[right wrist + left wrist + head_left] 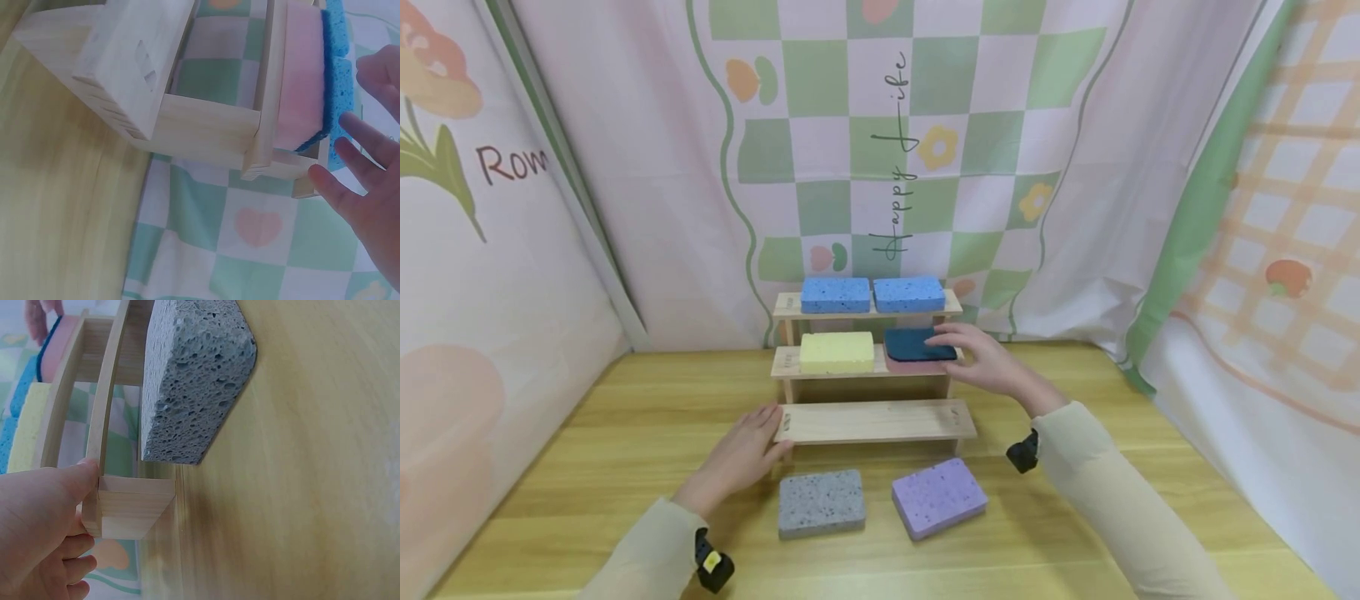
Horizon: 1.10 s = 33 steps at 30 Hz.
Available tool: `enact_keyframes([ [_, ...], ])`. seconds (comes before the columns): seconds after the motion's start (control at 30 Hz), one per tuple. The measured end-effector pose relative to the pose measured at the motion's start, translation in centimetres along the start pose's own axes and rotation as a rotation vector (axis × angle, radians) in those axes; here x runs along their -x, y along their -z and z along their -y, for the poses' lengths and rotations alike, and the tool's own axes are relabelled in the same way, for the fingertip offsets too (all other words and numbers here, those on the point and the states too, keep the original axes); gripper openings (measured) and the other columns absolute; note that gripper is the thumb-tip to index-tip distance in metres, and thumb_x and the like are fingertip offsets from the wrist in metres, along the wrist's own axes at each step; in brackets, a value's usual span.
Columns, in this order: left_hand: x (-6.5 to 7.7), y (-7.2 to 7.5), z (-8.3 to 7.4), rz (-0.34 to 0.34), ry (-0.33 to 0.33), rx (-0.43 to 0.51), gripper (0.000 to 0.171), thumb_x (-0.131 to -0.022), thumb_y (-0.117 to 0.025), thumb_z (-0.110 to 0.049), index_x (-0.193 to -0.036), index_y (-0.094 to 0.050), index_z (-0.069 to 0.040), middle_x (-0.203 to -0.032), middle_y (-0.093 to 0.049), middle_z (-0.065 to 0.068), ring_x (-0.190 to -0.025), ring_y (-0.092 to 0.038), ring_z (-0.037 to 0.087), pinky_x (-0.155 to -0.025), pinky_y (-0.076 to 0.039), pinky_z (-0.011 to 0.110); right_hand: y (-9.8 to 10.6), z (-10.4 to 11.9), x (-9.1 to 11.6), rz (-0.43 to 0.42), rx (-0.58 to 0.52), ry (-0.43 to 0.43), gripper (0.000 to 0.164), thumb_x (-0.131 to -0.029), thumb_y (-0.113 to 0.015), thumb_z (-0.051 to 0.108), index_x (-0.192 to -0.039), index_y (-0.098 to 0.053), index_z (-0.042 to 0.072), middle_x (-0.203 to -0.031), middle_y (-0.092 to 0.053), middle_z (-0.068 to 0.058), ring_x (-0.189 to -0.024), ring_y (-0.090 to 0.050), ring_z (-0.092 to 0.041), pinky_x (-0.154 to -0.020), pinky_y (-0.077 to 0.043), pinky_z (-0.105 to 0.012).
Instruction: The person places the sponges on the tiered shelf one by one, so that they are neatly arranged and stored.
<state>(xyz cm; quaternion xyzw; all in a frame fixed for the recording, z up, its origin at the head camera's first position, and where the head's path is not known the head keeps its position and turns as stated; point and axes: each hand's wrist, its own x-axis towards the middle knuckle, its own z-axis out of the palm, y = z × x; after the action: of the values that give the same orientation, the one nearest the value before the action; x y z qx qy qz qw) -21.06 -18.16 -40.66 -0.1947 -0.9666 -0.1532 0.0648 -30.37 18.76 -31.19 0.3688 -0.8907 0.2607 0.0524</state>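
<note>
A three-tier wooden stand [872, 422] stands on the table, and my left hand [741, 450] grips the left end of its lowest step. In the left wrist view the thumb lies on the board's edge, with the other fingers curled beyond it. A pink sponge with a dark blue scouring layer on top [913, 343] lies at the right of the middle step. Over its right end is my right hand [981, 358], with fingers spread. From the right wrist view, these fingers [365, 140] are apart and not wrapped round the pink sponge [301, 75]. Left of it sits a yellow sponge [837, 354].
Two blue sponges, one on the left [835, 294] and one on the right [910, 294], lie on the top step. In front of the stand, a grey sponge [822, 502] and a purple sponge [940, 498] lie on the table [625, 467]. A patterned curtain [820, 150] hangs behind.
</note>
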Motion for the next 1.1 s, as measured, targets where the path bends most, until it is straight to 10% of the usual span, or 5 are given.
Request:
enact_keyframes([
  [1.1,0.2,0.2,-0.3,-0.012,-0.012,0.005,0.060,-0.095,-0.051,-0.029,-0.135,-0.034,0.013,-0.140,-0.031,0.028,-0.128,-0.029,0.041,-0.106,-0.022,0.051,-2.5,2.2,7.0,0.032,-0.059,0.158,0.045,-0.082,-0.068,0.013,-0.126,-0.057,0.016,-0.135,-0.046,-0.010,-0.122,-0.041,-0.035,-0.094,-0.036,-0.057],
])
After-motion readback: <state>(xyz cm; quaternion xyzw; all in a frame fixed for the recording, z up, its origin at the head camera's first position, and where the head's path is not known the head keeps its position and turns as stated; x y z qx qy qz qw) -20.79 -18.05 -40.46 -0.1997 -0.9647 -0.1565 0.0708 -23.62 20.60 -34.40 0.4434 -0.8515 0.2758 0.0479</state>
